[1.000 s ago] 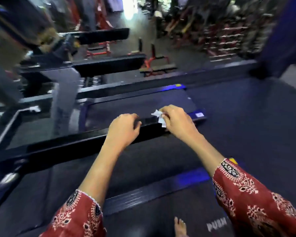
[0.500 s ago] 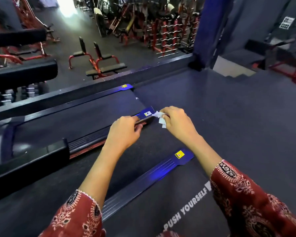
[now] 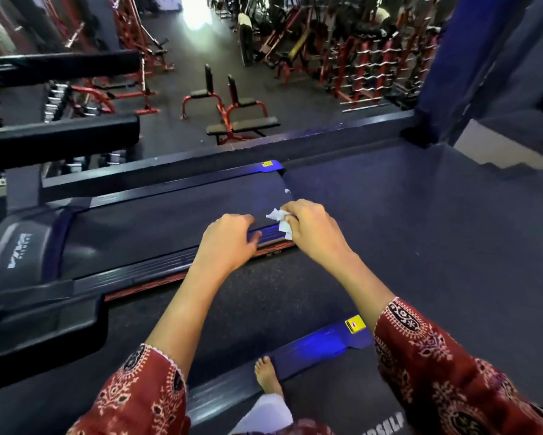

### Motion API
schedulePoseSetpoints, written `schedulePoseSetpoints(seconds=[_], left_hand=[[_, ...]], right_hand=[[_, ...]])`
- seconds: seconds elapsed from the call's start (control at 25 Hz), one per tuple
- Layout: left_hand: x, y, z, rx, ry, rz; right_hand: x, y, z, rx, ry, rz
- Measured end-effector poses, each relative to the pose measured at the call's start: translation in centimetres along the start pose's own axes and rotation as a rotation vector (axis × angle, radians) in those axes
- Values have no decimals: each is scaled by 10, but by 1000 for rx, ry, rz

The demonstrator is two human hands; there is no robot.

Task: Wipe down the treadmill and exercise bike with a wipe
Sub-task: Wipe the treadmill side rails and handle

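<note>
In front of me my right hand [image 3: 311, 230] pinches a crumpled white wipe [image 3: 279, 221] between thumb and fingers. My left hand [image 3: 226, 243] hovers just left of it, fingers loosely curled, holding nothing and a small gap away from the wipe. Both hands hang over the rear end of a dark treadmill belt [image 3: 169, 221] and its ribbed side rail [image 3: 138, 271]. Whether either hand touches the rail I cannot tell. No exercise bike can be picked out.
My bare foot [image 3: 267, 378] stands by the blue-lit rail [image 3: 311, 346] of a second treadmill. Black padded handrails [image 3: 60, 136] jut in from the left above the motor cover [image 3: 22, 249]. Beyond a low ledge [image 3: 326, 139] are red benches [image 3: 232, 120]; a blue pillar [image 3: 446, 58] rises right.
The view has swung right along the treadmill from its handrail to its rear end, then tipped down so that my foot shows. My hands stayed close together, the wipe still in my right hand.
</note>
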State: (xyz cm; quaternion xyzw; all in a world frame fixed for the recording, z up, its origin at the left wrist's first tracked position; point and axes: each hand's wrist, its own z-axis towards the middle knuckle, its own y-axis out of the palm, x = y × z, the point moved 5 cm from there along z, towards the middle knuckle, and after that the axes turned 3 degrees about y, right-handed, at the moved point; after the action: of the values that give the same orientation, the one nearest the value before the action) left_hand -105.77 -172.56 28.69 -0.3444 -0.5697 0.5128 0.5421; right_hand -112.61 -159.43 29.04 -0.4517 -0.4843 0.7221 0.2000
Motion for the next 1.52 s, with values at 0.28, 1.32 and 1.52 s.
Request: schedulePoseSetpoints(seconds=[0.28,1.32,1.52], left_hand=[[-63,-14,134,59,-89,-9],[-416,135,191,236,-1071,276],[-437,102,170,331,-1244,312]], right_hand=[[-22,18,163,-61,-133,-28],[-190,395,425,-479,-1162,384],[-251,417,434,-599,-1292,494]])
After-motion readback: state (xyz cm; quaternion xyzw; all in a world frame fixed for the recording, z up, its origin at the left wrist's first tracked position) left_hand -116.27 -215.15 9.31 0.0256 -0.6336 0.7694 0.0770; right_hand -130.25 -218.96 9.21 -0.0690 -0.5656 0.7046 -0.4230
